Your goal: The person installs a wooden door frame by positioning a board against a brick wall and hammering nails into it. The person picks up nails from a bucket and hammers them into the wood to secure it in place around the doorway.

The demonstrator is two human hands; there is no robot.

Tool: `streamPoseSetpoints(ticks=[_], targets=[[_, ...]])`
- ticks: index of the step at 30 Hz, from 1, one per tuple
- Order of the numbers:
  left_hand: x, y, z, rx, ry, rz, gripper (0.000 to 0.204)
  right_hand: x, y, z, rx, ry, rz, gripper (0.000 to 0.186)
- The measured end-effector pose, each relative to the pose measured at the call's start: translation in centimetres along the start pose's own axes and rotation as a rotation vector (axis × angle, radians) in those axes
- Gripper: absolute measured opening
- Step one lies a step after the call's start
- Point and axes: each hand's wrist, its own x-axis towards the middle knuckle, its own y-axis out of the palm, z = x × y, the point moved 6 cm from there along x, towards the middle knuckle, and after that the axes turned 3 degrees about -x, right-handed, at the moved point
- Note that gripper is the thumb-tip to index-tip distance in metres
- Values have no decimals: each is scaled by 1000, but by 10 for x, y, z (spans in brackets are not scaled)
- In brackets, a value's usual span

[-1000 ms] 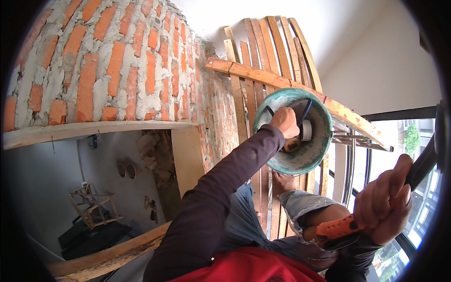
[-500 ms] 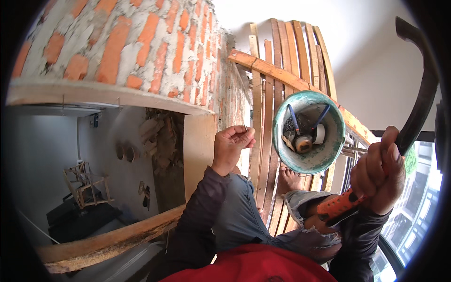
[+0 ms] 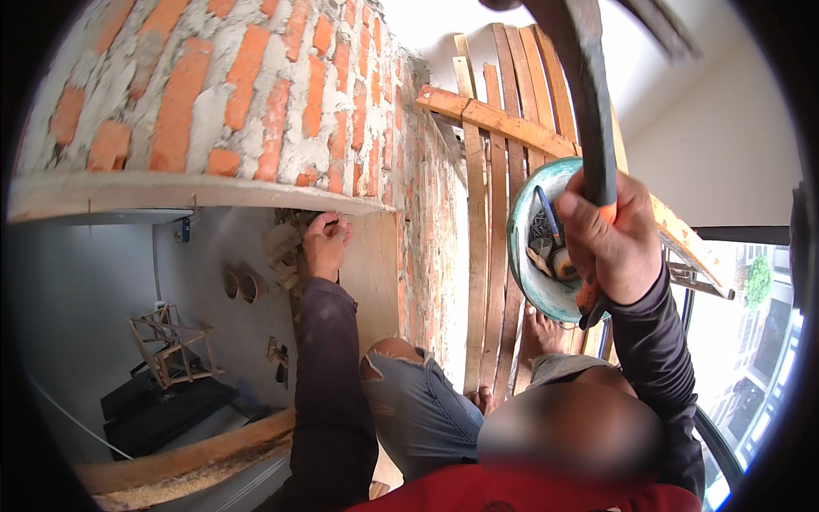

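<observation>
My left hand (image 3: 324, 243) is pinched against the underside of a horizontal wooden board (image 3: 196, 194) that runs beneath the brick wall (image 3: 247, 85); it seems to hold something small there, too small to make out. My right hand (image 3: 610, 235) is shut on a hammer (image 3: 589, 102) with a dark shaft and an orange grip end, raised high so the shaft reaches the top of the view. Behind that hand hangs a teal bucket (image 3: 529, 256) with several tools inside.
A frame of upright wooden slats (image 3: 495, 256) with a slanted cross plank (image 3: 503, 124) stands ahead. My knees in torn jeans (image 3: 418, 401) are below. A plank (image 3: 188, 456) lies low left, a small wooden stand (image 3: 171, 337) far below, a window (image 3: 751, 341) right.
My left hand left the bucket and moved left to the board under the bricks. My right hand lifted the hammer up in front of the bucket.
</observation>
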Motion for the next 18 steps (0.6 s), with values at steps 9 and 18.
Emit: streamPoseSetpoints(ticks=[9, 18], targets=[[8, -29, -11, 293, -5, -60, 18, -11, -72, -109, 45, 151, -137, 36], [3, -32, -29, 276, -14, -75, 26, 0, -90, -166, 102, 250, -178, 48]])
